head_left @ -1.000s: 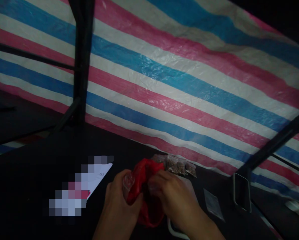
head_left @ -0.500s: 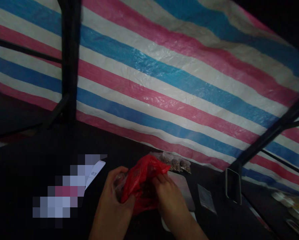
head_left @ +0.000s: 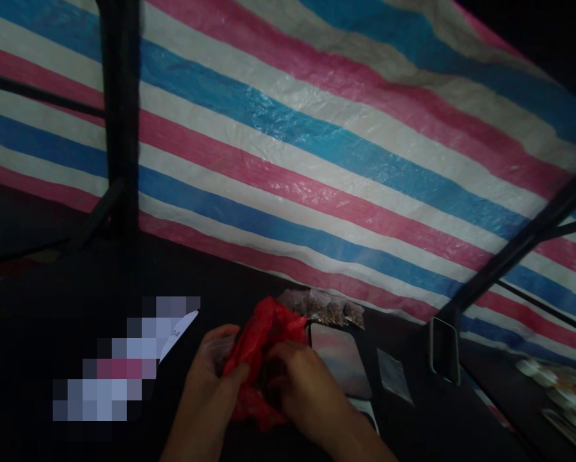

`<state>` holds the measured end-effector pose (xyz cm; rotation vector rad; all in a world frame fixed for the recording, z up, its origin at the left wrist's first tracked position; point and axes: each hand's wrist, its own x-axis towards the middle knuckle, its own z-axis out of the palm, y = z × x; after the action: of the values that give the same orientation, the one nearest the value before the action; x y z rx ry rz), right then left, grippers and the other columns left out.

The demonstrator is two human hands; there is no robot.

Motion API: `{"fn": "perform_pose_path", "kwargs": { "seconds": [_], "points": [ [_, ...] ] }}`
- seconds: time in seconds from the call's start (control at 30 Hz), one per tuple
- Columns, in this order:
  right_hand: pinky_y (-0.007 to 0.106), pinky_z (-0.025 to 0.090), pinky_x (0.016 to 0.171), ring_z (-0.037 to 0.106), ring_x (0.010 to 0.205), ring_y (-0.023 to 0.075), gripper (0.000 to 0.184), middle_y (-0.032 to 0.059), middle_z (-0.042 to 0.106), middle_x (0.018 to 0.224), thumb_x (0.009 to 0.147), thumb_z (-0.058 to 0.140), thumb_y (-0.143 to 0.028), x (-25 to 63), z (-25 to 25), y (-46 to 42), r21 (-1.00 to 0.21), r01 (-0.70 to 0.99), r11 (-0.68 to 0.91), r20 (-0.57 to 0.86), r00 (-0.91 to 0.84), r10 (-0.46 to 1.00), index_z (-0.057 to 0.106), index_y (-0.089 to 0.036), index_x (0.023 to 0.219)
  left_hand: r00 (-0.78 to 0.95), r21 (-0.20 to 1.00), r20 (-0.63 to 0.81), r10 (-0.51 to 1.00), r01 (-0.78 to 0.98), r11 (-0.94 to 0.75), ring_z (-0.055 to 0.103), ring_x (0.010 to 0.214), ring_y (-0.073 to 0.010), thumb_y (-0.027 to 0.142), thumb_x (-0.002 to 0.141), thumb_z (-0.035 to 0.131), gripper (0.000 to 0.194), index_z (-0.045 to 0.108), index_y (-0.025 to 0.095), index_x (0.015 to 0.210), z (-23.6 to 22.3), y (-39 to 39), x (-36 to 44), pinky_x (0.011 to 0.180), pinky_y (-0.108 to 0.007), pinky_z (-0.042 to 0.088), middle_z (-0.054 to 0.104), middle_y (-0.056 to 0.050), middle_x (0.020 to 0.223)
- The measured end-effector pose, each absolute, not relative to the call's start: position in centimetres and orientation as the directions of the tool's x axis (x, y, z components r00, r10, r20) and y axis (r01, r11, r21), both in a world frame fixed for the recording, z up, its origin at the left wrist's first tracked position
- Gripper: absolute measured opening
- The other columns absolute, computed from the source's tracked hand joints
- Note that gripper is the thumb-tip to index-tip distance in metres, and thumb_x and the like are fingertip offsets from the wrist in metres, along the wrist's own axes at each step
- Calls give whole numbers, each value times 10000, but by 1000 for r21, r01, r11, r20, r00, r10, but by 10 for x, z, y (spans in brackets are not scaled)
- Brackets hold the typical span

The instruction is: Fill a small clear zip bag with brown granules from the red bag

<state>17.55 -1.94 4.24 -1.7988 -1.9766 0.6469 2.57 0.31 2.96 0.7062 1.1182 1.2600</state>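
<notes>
My left hand is closed on the left side of a crumpled red plastic bag, thumb over its edge. Some clear plastic also shows between the fingers of that hand. My right hand reaches into the bag's mouth with its fingers curled. Whatever those fingertips hold is hidden in the dark inside. Just right of the bag lies a flat device with a silver plate, which looks like a small scale. Behind it stand several small clear bags with brownish bits in them.
A flat clear plastic bag lies right of the silver plate. Farther right, a phone-like dark rectangle leans near a black metal leg. A bright pixelated object is at left. A striped plastic sheet hangs behind the dark table.
My right hand has moved left and deeper into the red bag, uncovering more of the silver plate. The bag's top has shifted left. The whole view has moved slightly.
</notes>
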Motion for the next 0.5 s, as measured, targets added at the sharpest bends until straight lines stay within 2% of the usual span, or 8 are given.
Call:
{"fn": "perform_pose_path", "kwargs": {
  "seconds": [0.13,0.27,0.4,0.5],
  "points": [
    [265,574,744,789,921,225,410,70,826,1001,730,585,29,173,33,-16,-768,640,-26,-59,-31,998,757,-167,1046,-149,933,-183,972,-337,124,738,938,-275,339,521,691,605,577,250,1108,26,7,19,782,-377,613,702,-22,1013],
    [309,595,839,789,976,231,365,89,817,1021,731,591,-13,178,36,-13,-874,484,-46,-61,-15,998,706,-160,1044,-170,979,1,985,-200,-35,731,1079,-313,293,586,662,592,561,248,1167,11,13,17,970,-479,601,712,-66,1111],
    [350,563,981,758,1069,225,269,75,800,1097,800,634,-102,184,58,-14,-937,341,79,63,-58,996,709,-203,1038,-47,994,106,993,-2,-106,657,1276,-335,286,752,640,598,552,259,1343,-10,15,20,1117,-551,512,666,-110,1341],
    [359,562,975,744,1059,216,305,41,784,1118,847,646,-123,180,76,-16,-932,326,160,155,-40,987,725,-247,1114,52,973,170,984,150,-176,628,1307,-328,292,849,562,513,574,257,1361,-18,12,23,1149,-569,468,641,-119,1390]
  ]
}}
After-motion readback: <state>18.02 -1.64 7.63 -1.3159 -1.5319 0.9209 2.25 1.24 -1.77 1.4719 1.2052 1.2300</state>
